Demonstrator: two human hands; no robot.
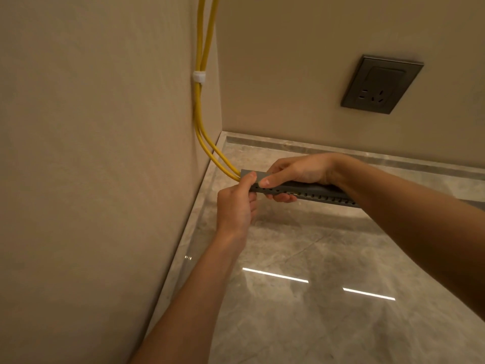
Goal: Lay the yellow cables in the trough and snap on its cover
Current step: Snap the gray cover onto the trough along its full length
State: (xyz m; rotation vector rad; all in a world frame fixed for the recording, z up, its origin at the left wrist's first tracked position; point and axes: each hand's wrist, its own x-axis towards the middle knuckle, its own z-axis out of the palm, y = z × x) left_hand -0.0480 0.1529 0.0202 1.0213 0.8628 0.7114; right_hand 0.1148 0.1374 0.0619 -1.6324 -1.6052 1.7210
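Note:
Two yellow cables (200, 122) run down the left wall, pass through a white clip (199, 76), curve out and enter the left end of a grey slotted trough (325, 197). The trough is held above the floor, with its grey cover (259, 176) lying on top. My left hand (236, 206) pinches the trough's left end, thumb on the cover. My right hand (296, 174) wraps over the top of the trough just to the right, fingers curled beneath it and thumb on the front side. The right part of the trough is hidden behind my right forearm.
Beige walls meet in a corner behind the cables. A dark grey wall socket (380, 84) sits on the back wall at upper right. Below is a glossy grey marble floor (301, 298) with a stone skirting strip (393, 160) along the back wall.

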